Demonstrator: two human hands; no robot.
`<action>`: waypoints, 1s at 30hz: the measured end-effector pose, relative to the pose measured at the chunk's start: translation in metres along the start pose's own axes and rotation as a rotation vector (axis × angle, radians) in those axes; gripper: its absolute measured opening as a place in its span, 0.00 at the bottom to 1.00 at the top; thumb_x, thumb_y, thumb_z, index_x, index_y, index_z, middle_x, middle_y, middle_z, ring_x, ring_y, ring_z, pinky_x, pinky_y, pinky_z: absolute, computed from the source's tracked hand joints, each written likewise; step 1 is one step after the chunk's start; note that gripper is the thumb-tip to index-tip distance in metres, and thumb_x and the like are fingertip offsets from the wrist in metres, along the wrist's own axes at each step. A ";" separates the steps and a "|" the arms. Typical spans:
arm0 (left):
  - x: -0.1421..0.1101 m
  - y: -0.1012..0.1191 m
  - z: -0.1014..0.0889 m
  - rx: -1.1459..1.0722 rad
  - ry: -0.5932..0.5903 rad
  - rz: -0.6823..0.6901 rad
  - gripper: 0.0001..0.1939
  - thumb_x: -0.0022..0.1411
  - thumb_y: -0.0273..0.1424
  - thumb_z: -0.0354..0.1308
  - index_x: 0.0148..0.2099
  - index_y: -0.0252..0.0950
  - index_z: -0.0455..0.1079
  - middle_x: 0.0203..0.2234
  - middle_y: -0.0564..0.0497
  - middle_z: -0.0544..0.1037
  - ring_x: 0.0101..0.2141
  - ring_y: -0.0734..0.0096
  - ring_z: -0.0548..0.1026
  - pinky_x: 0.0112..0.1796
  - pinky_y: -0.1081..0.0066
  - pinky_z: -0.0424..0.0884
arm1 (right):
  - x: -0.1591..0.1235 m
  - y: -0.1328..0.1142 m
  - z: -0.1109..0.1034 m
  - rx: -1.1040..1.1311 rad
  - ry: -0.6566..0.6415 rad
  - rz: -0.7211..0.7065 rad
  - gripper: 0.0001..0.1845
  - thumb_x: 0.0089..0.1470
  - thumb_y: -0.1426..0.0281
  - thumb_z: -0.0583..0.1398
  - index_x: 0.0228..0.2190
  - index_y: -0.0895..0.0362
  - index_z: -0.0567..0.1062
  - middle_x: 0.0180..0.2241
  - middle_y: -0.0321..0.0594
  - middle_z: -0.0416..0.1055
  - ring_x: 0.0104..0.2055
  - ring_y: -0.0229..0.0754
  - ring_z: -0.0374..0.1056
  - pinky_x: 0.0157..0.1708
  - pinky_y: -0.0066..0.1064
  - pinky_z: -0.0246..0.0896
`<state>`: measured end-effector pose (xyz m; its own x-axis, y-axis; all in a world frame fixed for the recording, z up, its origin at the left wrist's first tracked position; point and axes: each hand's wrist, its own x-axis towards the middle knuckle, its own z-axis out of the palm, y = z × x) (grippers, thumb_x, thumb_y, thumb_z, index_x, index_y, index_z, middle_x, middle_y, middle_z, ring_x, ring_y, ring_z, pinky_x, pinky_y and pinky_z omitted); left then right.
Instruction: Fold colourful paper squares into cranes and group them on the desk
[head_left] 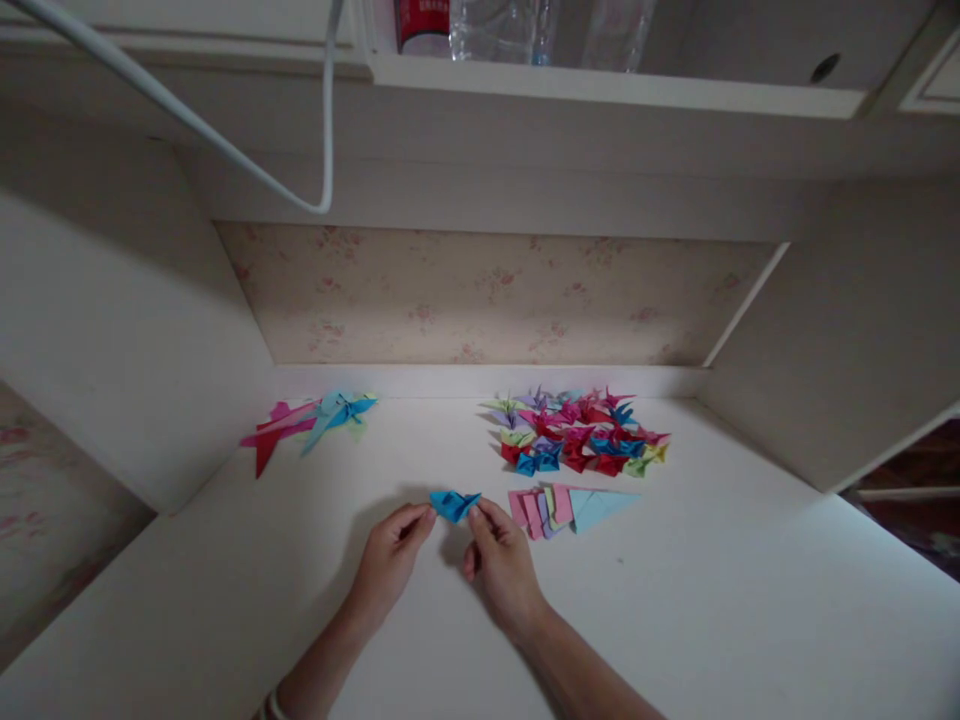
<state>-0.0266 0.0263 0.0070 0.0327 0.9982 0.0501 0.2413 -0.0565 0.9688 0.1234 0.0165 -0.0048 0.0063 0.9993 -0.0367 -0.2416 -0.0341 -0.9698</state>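
Observation:
A small blue folded-paper piece [453, 505], its shape like an origami crane, is held up between my two hands above the white tabletop. My left hand [394, 550] pinches its left end between thumb and fingertips. On the other end, the thumb and forefinger of my right hand [504, 560] are closed, the remaining fingers curled under. Just right of my right hand lies an overlapping fan of flat folded papers [574, 508] in pink, purple, green and light blue.
Behind the fan stand several colourful paper cranes [577, 430] in a cluster. At the back left is a loose pile of folded papers [311, 420]. A shelf [615, 85] with clear bottles and a red can overhangs the desk, and a white cable [225, 135] hangs upper left.

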 end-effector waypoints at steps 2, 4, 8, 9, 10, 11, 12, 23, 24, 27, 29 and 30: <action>0.000 -0.003 0.000 0.030 0.008 0.029 0.19 0.60 0.43 0.55 0.41 0.33 0.76 0.26 0.52 0.73 0.21 0.77 0.61 0.20 0.76 0.54 | 0.000 0.000 0.000 0.019 0.007 -0.006 0.22 0.54 0.52 0.58 0.40 0.58 0.72 0.16 0.29 0.63 0.13 0.31 0.56 0.12 0.22 0.48; 0.000 -0.004 0.000 0.051 0.020 0.043 0.19 0.60 0.44 0.55 0.42 0.33 0.76 0.26 0.52 0.73 0.21 0.76 0.62 0.20 0.76 0.55 | 0.000 0.001 0.001 0.045 0.017 -0.012 0.22 0.55 0.52 0.57 0.40 0.57 0.71 0.21 0.31 0.67 0.13 0.29 0.57 0.11 0.21 0.49; 0.000 -0.003 -0.002 0.070 0.042 0.026 0.21 0.59 0.45 0.55 0.43 0.33 0.75 0.26 0.52 0.74 0.22 0.74 0.65 0.21 0.76 0.57 | -0.001 0.001 0.003 0.089 0.043 0.002 0.21 0.54 0.52 0.57 0.40 0.56 0.70 0.26 0.31 0.67 0.10 0.26 0.53 0.08 0.20 0.44; 0.000 -0.002 -0.002 0.073 0.049 0.021 0.21 0.59 0.45 0.55 0.43 0.33 0.75 0.26 0.52 0.74 0.23 0.73 0.66 0.21 0.76 0.58 | -0.001 0.001 0.003 0.102 0.043 0.016 0.22 0.54 0.51 0.58 0.40 0.56 0.70 0.25 0.30 0.66 0.10 0.25 0.51 0.07 0.20 0.43; 0.000 -0.001 -0.002 0.077 0.056 0.021 0.21 0.59 0.45 0.55 0.43 0.33 0.75 0.26 0.51 0.75 0.23 0.73 0.67 0.21 0.76 0.59 | -0.001 0.000 0.004 0.119 0.044 0.030 0.23 0.53 0.51 0.58 0.41 0.55 0.70 0.24 0.29 0.66 0.09 0.25 0.50 0.06 0.20 0.42; 0.000 0.000 -0.002 0.083 0.063 0.025 0.21 0.58 0.46 0.55 0.42 0.33 0.75 0.26 0.51 0.76 0.24 0.72 0.68 0.22 0.76 0.61 | -0.001 0.000 0.004 0.140 0.045 0.041 0.24 0.53 0.50 0.58 0.43 0.55 0.70 0.23 0.29 0.66 0.09 0.26 0.50 0.06 0.20 0.42; 0.000 0.000 -0.002 0.091 0.067 0.033 0.21 0.58 0.46 0.56 0.41 0.33 0.76 0.26 0.51 0.76 0.25 0.71 0.69 0.23 0.76 0.62 | -0.001 -0.001 0.005 0.165 0.048 0.048 0.25 0.53 0.50 0.58 0.43 0.55 0.69 0.23 0.29 0.66 0.09 0.26 0.50 0.06 0.20 0.42; 0.008 -0.014 -0.001 0.154 -0.008 0.091 0.21 0.55 0.47 0.57 0.41 0.38 0.77 0.38 0.49 0.81 0.39 0.61 0.76 0.41 0.70 0.72 | 0.006 0.003 0.005 0.297 0.167 0.034 0.21 0.50 0.51 0.60 0.33 0.58 0.72 0.21 0.30 0.66 0.09 0.26 0.49 0.06 0.20 0.40; 0.009 -0.015 -0.001 0.152 -0.026 0.082 0.21 0.55 0.47 0.57 0.41 0.38 0.77 0.38 0.49 0.81 0.40 0.60 0.76 0.42 0.70 0.72 | 0.007 0.002 0.004 0.316 0.193 0.035 0.21 0.50 0.52 0.60 0.32 0.58 0.72 0.21 0.30 0.66 0.09 0.26 0.49 0.05 0.20 0.39; 0.012 -0.019 0.001 0.150 -0.066 0.047 0.21 0.55 0.48 0.57 0.41 0.38 0.78 0.39 0.49 0.81 0.42 0.59 0.76 0.45 0.69 0.71 | 0.013 -0.015 -0.007 0.344 0.273 -0.005 0.19 0.49 0.53 0.60 0.31 0.57 0.71 0.23 0.30 0.66 0.10 0.27 0.51 0.07 0.21 0.40; 0.013 -0.022 0.002 0.159 -0.075 0.026 0.20 0.55 0.47 0.57 0.40 0.37 0.78 0.38 0.49 0.81 0.42 0.59 0.77 0.45 0.68 0.71 | 0.018 -0.036 -0.028 0.326 0.308 -0.066 0.19 0.51 0.53 0.58 0.31 0.57 0.71 0.24 0.31 0.66 0.11 0.27 0.53 0.08 0.21 0.43; 0.013 -0.023 0.003 0.167 -0.083 0.025 0.20 0.55 0.47 0.57 0.39 0.37 0.78 0.38 0.49 0.82 0.41 0.59 0.77 0.45 0.68 0.71 | 0.022 -0.048 -0.044 0.291 0.325 -0.108 0.20 0.52 0.52 0.56 0.30 0.57 0.70 0.24 0.31 0.66 0.12 0.28 0.54 0.09 0.22 0.45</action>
<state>-0.0287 0.0408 -0.0151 0.1193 0.9918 0.0462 0.3966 -0.0903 0.9135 0.1783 0.0393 0.0301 0.3400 0.9386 -0.0584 -0.4855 0.1220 -0.8657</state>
